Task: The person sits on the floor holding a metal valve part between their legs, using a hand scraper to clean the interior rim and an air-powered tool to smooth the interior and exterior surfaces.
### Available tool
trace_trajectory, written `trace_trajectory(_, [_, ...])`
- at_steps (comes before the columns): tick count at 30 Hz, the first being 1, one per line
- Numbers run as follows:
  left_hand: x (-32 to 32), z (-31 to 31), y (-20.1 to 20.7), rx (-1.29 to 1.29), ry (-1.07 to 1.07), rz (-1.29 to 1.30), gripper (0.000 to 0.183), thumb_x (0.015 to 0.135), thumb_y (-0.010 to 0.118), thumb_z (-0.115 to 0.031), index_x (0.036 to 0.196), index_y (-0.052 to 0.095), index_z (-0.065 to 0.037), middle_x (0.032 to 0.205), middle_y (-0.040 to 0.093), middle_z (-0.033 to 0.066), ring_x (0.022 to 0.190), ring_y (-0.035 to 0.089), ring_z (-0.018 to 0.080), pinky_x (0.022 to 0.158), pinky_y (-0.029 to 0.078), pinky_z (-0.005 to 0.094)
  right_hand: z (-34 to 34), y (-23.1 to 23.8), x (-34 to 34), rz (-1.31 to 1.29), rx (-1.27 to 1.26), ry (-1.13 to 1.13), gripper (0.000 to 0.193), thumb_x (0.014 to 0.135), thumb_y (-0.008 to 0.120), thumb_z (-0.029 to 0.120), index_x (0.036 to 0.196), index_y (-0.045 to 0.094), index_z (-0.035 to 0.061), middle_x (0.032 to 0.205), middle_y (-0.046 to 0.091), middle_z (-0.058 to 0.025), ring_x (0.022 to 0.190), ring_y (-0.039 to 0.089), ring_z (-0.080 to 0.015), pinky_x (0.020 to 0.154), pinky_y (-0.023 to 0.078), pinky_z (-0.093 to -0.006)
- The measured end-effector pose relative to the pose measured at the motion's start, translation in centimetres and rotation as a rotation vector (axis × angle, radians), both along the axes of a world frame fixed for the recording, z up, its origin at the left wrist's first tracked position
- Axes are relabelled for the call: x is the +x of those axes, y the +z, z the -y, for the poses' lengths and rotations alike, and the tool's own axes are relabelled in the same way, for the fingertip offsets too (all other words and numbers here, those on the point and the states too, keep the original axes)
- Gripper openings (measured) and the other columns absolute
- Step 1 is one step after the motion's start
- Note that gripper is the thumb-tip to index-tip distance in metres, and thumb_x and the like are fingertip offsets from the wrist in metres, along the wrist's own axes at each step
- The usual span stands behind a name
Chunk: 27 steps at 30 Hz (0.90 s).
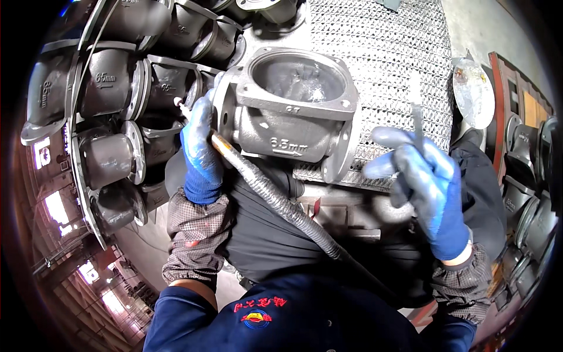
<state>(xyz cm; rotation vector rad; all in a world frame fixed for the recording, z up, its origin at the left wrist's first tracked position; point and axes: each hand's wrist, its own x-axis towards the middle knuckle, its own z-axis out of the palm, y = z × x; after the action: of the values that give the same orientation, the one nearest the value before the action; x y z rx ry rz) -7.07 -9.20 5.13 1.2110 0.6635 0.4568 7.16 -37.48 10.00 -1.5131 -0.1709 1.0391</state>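
A grey cast metal flanged housing (281, 126), with a wide round opening on top, stands on a metal mesh surface in front of me. My left hand (200, 146), in a blue coated glove, is closed around a slim hose-fed tool with a small pinkish tip (178, 101), next to the housing's left flange. Most of that tool is hidden in the glove. From its brass-coloured end a ribbed, wrapped hose (270, 196) runs down across my lap. Right of the housing, my gloved right hand (425, 182) holds a thin dark stick (418, 126) with a bright, washed-out tip between its fingers.
Several similar castings (105, 88) are stacked on the left, and more castings (519, 202) lie at the far right. The mesh surface (387, 64) reaches away from me. A pale oval plate (474, 94) stands beside its right edge.
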Motion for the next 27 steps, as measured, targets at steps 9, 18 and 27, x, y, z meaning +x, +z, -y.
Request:
trace_trajectory(9, [0.6,1.9,0.8,1.287,-0.188,-0.079,0.05,0.084,0.05,0.008,0.133,0.046,-0.001,0.074,0.055,0.0044,0.064,0.052,0.0098,0.056,0.044,0.0224,-6.0,-1.7,-6.4,0.764,0.256,0.201,0.031,0.09,0.052,0.004,0.12,0.053,-0.0061,0.11,0.062,-0.0192,0.097,0.063,-0.0247,0.083,0.048,-0.0316])
trace_trajectory(18, [0.6,5.3,1.3,0.847,-0.22,0.03,0.052,0.102,0.028,-0.037,0.136,0.041,0.001,0.117,0.06,0.0155,0.101,0.059,0.0158,0.087,0.047,0.0277,-7.3,0.8,-9.1,0.032,0.274,0.097,0.028,0.087,0.06,0.016,0.107,0.058,-0.0033,0.073,0.063,-0.008,0.058,0.058,-0.0097,0.051,0.046,-0.0241])
trace_trajectory(27, [1.5,2.9,-0.5,1.02,-0.294,0.015,0.059,0.085,0.065,-0.03,0.135,0.046,-0.006,0.134,0.049,0.0193,0.118,0.051,0.0217,0.097,0.04,0.0282,4.1,-0.8,-0.8,0.359,0.301,-0.398,0.041,0.093,0.05,0.023,0.12,0.052,-0.0071,0.088,0.069,-0.0129,0.054,0.056,-0.008,0.049,0.046,-0.0171])
